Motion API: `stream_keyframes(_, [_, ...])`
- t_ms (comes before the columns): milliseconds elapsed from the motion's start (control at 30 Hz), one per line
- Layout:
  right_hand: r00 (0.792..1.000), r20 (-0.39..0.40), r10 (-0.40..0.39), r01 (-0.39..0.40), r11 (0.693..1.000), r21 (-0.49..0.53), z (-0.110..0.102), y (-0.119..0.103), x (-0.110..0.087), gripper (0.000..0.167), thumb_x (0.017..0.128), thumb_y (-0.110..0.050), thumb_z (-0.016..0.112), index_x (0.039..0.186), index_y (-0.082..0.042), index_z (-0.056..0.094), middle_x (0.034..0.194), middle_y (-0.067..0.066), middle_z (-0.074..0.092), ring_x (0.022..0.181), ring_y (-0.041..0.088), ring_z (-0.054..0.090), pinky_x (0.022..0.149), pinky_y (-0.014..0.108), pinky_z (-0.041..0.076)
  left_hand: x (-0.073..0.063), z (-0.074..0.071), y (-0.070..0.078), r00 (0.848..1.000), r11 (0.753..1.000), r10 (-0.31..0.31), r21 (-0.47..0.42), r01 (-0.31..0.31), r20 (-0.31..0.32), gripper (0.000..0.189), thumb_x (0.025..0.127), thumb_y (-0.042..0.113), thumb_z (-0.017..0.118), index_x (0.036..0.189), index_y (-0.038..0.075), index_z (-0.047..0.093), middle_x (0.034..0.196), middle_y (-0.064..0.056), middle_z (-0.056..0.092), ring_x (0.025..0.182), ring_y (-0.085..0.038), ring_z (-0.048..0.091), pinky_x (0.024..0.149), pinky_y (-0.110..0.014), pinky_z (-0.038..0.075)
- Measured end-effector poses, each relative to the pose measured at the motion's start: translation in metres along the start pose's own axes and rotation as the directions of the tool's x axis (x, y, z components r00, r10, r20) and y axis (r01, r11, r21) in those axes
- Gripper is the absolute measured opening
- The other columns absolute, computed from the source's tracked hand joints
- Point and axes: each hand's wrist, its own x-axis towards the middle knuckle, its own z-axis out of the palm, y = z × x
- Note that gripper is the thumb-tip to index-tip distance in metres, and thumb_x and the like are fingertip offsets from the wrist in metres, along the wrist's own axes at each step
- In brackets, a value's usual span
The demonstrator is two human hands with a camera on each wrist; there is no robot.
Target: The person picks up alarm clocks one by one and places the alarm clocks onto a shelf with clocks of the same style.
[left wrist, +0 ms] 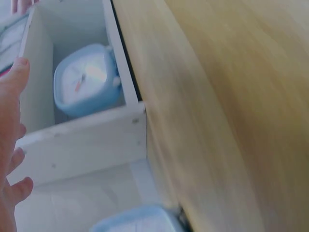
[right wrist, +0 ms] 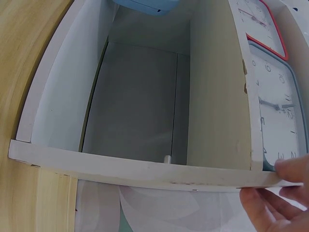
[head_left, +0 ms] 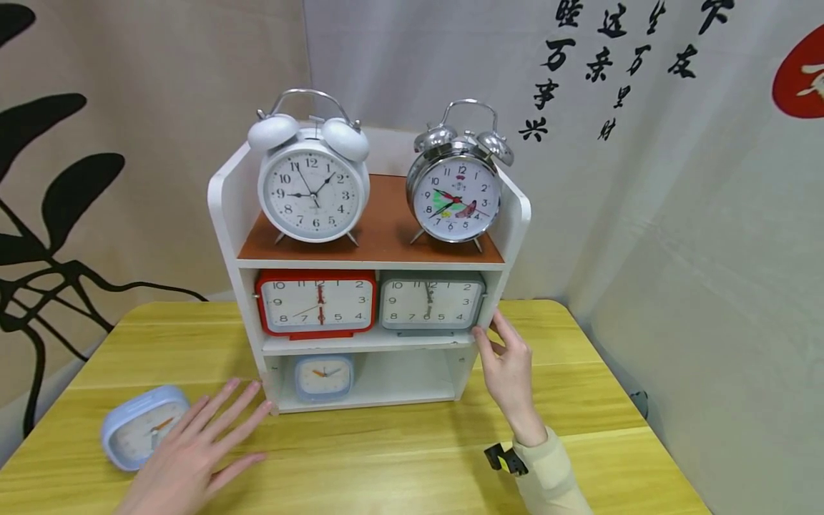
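My right hand grips the right side panel of a white two-tier-plus-top shelf; in the right wrist view the thumb lies at the panel's front edge and fingers curl outside it. Fingers spread, my left hand is by the shelf's lower left corner, overlapping a light blue alarm clock that leans on the table. A second light blue clock stands in the bottom compartment, at its left. Above it sit a red-framed clock and a grey-framed clock.
On the brown top board stand a white twin-bell clock and a silver twin-bell clock. The shelf rests on a yellow wooden table. Behind hangs a pale curtain with black writing and plant shapes.
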Motion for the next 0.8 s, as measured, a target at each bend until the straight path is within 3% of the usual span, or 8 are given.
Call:
stream_keyframes(300, [1.0,-0.011,-0.008,0.008,1.0,-0.012,0.0,-0.002,0.0,0.049,0.1,-0.001,0.068,0.148,-0.001,0.058,0.141,0.025,0.067,0.121,0.041,0.071,0.085,0.048,0.067,-0.015,-0.02,-0.024,0.994,0.993,-0.111,0.05,0.11,0.015,0.072,0.104,0.072,0.018,0.165,0.037,0.03,0.176,0.019,0.009,0.165,0.0,-0.002,0.135,-0.018,-0.01])
stream_keyframes(367, [0.999,-0.026,-0.02,0.02,0.999,-0.028,0.001,-0.002,-0.001,0.049,0.099,0.0,0.069,0.147,0.001,0.059,0.14,0.026,0.068,0.119,0.042,0.072,0.082,0.048,0.067,-0.018,-0.022,-0.029,0.991,0.991,-0.132,0.032,0.132,-0.007,0.074,0.103,0.073,0.021,0.163,0.034,0.038,0.176,0.018,0.015,0.165,0.002,0.0,0.135,-0.016,-0.007])
stream_keyframes(567, [0.995,-0.059,-0.084,0.079,0.994,-0.07,0.003,0.0,-0.002,0.047,0.094,0.006,0.072,0.141,0.006,0.062,0.133,0.028,0.071,0.112,0.044,0.075,0.076,0.044,0.067,-0.032,-0.026,-0.044,0.973,0.973,-0.232,0.022,0.232,0.019,0.078,0.101,0.075,0.025,0.164,0.031,0.036,0.176,0.014,0.02,0.163,0.006,-0.004,0.135,-0.016,-0.007])
stream_keyframes(667, [0.992,-0.066,-0.105,0.1,0.992,-0.072,0.004,0.001,-0.003,0.044,0.093,0.008,0.072,0.136,0.007,0.065,0.129,0.029,0.072,0.109,0.045,0.075,0.075,0.043,0.067,-0.041,-0.029,-0.051,0.955,0.957,-0.289,0.033,0.288,0.067,0.074,0.102,0.069,0.04,0.166,0.031,0.033,0.177,0.008,0.021,0.162,0.007,-0.007,0.136,-0.019,-0.009])
stream_keyframes(800, [0.99,-0.075,-0.119,0.112,0.99,-0.089,0.006,0.003,-0.004,0.041,0.092,0.01,0.073,0.132,0.009,0.068,0.125,0.029,0.074,0.106,0.045,0.076,0.073,0.041,0.067,-0.049,-0.032,-0.059,0.926,0.936,-0.353,0.041,0.351,0.133,0.079,0.098,0.048,0.069,0.166,0.028,0.034,0.177,-0.002,0.024,0.162,0.006,-0.009,0.137,-0.024,-0.009])
